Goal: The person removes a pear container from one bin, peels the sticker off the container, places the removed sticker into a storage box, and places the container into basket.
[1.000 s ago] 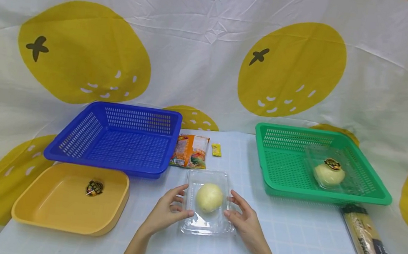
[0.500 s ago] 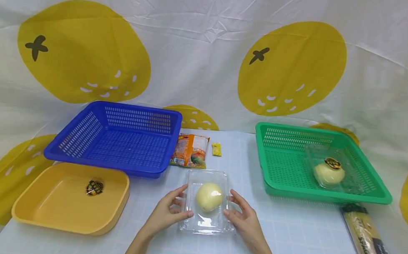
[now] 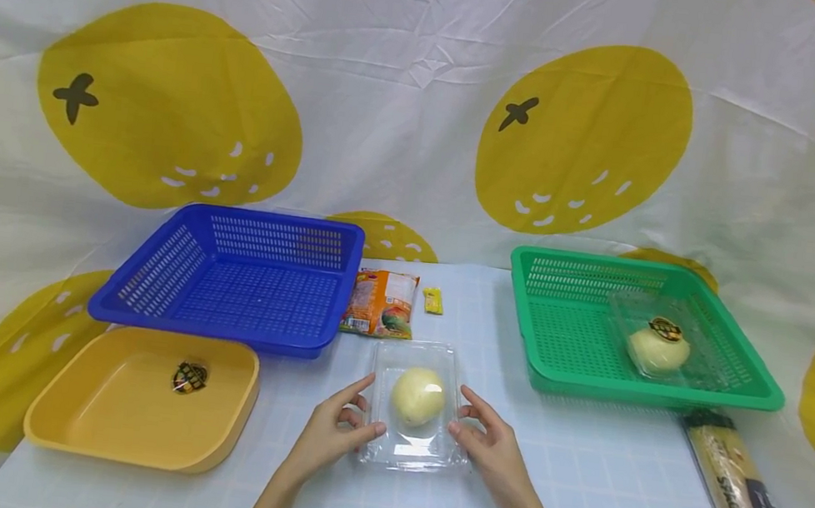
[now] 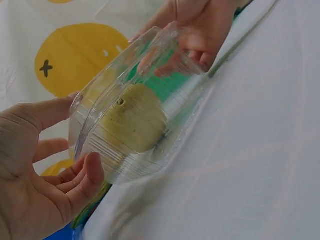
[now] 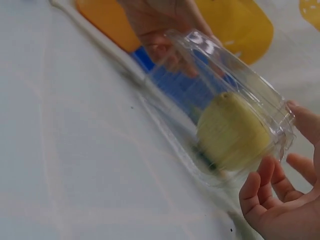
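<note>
A clear plastic clamshell box (image 3: 404,445) rests on the table in the middle of the head view. Inside it sits a round, pale yellow fruit (image 3: 418,396), whose kind I cannot make out for certain. My left hand (image 3: 333,427) holds the box's left side, with thumb and index finger spread along the edge. On the opposite side my right hand (image 3: 493,450) holds it the same way. Both wrist views show curved fingers at the box wall. The fruit (image 4: 134,120) shows through the plastic in the left wrist view.
Behind on the left stands a blue basket (image 3: 252,291), with a yellow tray (image 3: 125,415) before it. An orange snack packet (image 3: 381,303) and a small yellow sachet (image 3: 433,300) lie behind the box. At right are a green basket (image 3: 565,331) holding another boxed fruit (image 3: 656,354) and spaghetti (image 3: 744,506).
</note>
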{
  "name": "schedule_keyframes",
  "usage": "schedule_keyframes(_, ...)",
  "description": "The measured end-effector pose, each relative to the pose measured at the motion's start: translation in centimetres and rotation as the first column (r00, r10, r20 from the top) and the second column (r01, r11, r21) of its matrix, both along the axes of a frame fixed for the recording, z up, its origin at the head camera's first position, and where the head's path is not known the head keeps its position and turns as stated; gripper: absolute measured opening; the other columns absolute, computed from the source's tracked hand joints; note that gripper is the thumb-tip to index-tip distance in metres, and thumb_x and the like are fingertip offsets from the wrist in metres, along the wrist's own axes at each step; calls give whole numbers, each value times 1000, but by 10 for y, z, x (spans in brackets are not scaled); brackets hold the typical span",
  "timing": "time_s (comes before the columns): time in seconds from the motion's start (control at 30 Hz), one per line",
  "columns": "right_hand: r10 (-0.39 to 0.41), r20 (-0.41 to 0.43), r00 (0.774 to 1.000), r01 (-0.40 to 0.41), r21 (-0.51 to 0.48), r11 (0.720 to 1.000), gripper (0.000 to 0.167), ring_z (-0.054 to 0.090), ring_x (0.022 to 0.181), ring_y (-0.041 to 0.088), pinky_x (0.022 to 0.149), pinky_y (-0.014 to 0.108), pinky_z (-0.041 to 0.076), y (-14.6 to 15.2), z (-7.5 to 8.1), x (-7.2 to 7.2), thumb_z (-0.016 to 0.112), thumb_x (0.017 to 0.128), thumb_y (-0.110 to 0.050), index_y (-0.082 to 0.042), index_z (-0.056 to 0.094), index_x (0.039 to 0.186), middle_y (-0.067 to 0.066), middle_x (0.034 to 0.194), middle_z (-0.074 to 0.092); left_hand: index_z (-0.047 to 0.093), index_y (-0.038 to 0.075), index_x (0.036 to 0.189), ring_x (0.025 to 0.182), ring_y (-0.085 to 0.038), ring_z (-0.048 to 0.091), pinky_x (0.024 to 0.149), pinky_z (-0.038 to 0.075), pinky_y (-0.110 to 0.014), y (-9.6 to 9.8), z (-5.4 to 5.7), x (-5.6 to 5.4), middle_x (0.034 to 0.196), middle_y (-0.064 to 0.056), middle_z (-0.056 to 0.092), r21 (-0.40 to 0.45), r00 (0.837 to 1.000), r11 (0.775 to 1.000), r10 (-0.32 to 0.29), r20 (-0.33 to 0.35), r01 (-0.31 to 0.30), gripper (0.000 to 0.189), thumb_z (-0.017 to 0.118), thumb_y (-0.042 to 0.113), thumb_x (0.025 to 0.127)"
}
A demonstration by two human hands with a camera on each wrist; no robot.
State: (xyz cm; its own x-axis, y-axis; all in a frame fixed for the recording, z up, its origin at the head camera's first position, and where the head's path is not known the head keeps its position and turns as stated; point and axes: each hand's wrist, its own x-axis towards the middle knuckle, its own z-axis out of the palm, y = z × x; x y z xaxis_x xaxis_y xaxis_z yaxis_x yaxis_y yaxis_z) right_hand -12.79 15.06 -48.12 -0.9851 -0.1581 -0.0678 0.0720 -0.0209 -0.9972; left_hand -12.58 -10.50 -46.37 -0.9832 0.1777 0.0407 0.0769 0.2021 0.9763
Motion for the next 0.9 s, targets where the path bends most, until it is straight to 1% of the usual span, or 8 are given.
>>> schedule_keyframes(0.13, 49, -8, 999, -49, -39, 998, 67, 57, 72, 8, 67, 19, 50, 3, 1, 1, 66, 84, -1, -3, 35, 143, 16, 108, 47, 44, 0, 138, 65, -9, 52, 53, 48, -20, -1, -2, 0, 101, -15, 53, 9, 1000, 1000, -24, -19, 25, 70, 77, 10, 77)
schedule_keyframes(0.27, 99, -26, 995, -101, -82, 991, 69, 57, 70, 6, 66, 18, 49, 5, 1, 1, 65, 84, 2, 1, 31, 144, 11, 104, 45, 41, 0, 140, 68, -8, 50, 53, 46, -16, -2, -2, 2, 104, -17, 50, 23, 998, 998, -55, -16, 55, 73, 76, 6, 76)
schedule_keyframes(0.33, 106, -28, 994, -108, -92, 990, 70, 56, 69, 5, 65, 17, 49, 5, 2, 1, 65, 83, 2, 2, 30, 144, 10, 103, 45, 39, -1, 140, 69, -8, 49, 52, 44, -15, -2, -1, 3, 104, -18, 48, 36, 998, 997, -66, -12, 67, 74, 76, 4, 76)
schedule_keyframes(0.43, 112, -30, 993, -115, -104, 988, 72, 55, 68, 5, 64, 17, 48, 4, 5, 2, 66, 82, 1, 2, 30, 144, 9, 102, 45, 39, -4, 139, 69, -7, 48, 51, 43, -15, -1, 0, 3, 103, -19, 48, 48, 997, 996, -76, -30, 78, 74, 74, 1, 75)
schedule_keyframes(0.5, 117, -36, 993, -120, -113, 986, 72, 55, 68, 5, 64, 16, 48, 3, 8, 2, 66, 82, 1, 3, 30, 144, 8, 101, 45, 38, -6, 139, 70, -6, 49, 52, 45, -15, -2, 2, 4, 104, -21, 47, 68, 996, 994, -82, -46, 85, 73, 73, -1, 75)
schedule_keyframes(0.6, 129, -58, 990, -135, -130, 982, 72, 55, 69, 5, 65, 16, 48, 1, 12, 2, 65, 83, 3, 3, 28, 144, 9, 101, 44, 37, -7, 139, 70, -7, 50, 53, 50, -19, -4, 8, 4, 105, -24, 45, 99, 994, 990, -91, -59, 97, 72, 72, -4, 75)
schedule_keyframes(0.7, 132, -81, 988, -142, -145, 979, 72, 57, 71, 6, 67, 17, 48, -2, 19, 2, 64, 83, 4, 3, 27, 144, 10, 101, 43, 36, -6, 140, 72, -8, 51, 54, 54, -24, -8, 17, 4, 108, -25, 42, 122, 993, 987, -102, -66, 109, 72, 71, -4, 77)
schedule_keyframes(0.9, 117, -102, 988, -134, -176, 975, 74, 59, 72, 8, 69, 18, 50, -12, 37, -2, 65, 82, 5, 2, 27, 145, 10, 100, 43, 35, -6, 140, 73, -10, 53, 54, 54, -27, -18, 36, 0, 110, -28, 37, 121, 984, 983, -121, -128, 137, 70, 68, -5, 79)
